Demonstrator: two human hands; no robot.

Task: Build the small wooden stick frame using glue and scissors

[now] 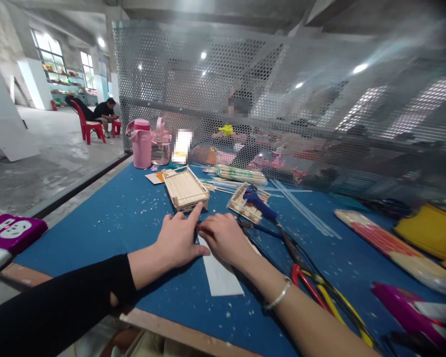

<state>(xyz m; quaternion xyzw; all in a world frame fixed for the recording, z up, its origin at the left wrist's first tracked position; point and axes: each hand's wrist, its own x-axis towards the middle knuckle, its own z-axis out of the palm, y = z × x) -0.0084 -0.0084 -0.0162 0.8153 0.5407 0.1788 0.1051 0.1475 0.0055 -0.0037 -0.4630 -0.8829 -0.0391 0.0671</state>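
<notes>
head view: the left hand (180,240) is loosely open, index finger and thumb extended, near the wooden stick tray (186,187) on the blue counter (104,218); the right hand (223,238) curls over white paper (223,280), its grip unclear.

White paper (223,278), blue tabletop (107,223).

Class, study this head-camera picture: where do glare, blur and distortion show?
Head view: the ceiling lamp and window glare white; head view, right side: the yellow item and purple box look smeared, while the left hand and right hand are clearer; head view, edges: probable wide-angle stretching; head view, behind the table: pixelation hides detail.
</notes>
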